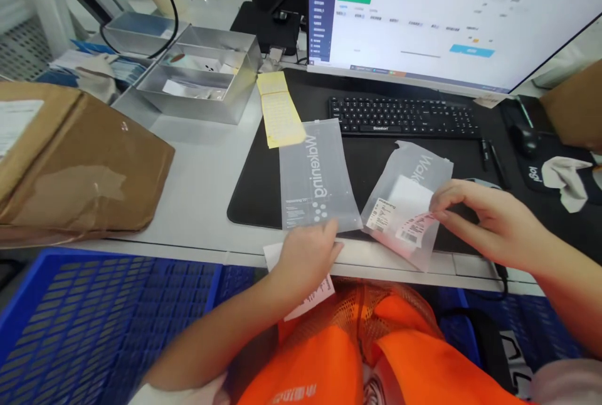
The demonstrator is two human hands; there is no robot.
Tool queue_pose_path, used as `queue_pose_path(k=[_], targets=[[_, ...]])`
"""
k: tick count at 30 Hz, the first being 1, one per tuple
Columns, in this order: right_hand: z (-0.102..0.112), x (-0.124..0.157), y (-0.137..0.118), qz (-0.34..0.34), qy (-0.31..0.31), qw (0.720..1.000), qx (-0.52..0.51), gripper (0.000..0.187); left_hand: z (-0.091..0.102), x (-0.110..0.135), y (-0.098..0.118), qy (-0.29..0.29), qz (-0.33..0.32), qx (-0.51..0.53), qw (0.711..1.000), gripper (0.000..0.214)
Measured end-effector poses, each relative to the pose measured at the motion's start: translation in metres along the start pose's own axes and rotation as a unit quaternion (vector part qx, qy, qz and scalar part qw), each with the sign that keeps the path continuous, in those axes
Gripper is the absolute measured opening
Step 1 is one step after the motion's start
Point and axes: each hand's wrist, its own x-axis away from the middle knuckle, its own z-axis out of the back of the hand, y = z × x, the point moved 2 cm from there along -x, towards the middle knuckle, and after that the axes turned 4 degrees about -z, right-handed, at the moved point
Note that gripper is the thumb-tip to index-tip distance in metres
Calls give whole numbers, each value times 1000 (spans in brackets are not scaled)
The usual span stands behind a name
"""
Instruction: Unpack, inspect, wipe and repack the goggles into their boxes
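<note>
Two frosted plastic bags lie on the black desk mat (263, 185). My left hand (308, 254) rests at the near edge of the left bag (315, 173), fingers closed over a white paper slip (310, 295) at the table's edge. My right hand (480, 220) pinches a small pink-and-white label (416, 228) on the right bag (407, 201), which holds a white tagged item.
A black keyboard (404, 116) and a large monitor (446, 10) stand behind the bags. Yellow label sheets (279, 110) and metal trays (202, 73) lie at the back left, a cardboard box (79, 160) at left. Blue crates (103, 323) sit below the table; orange mesh fabric (376, 342) fills my lap.
</note>
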Motion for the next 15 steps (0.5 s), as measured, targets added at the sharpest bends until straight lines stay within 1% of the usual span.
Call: queue_pose_path(k=[3, 6, 8, 12, 15], targets=[[3, 11, 7, -19, 9, 1000, -1, 2, -4, -13, 7, -24, -2, -29, 999, 25], [9, 21, 11, -28, 16, 999, -7, 1, -5, -16, 7, -32, -2, -41, 999, 26], [16, 27, 13, -34, 28, 999, -11, 1, -6, -14, 5, -20, -6, -44, 999, 26], [34, 38, 14, -38, 60, 997, 1, 3, -9, -15, 2, 28, -3, -69, 997, 25], [44, 49, 14, -39, 86, 995, 19, 5, -9, -20, 4, 61, -18, -73, 995, 21]])
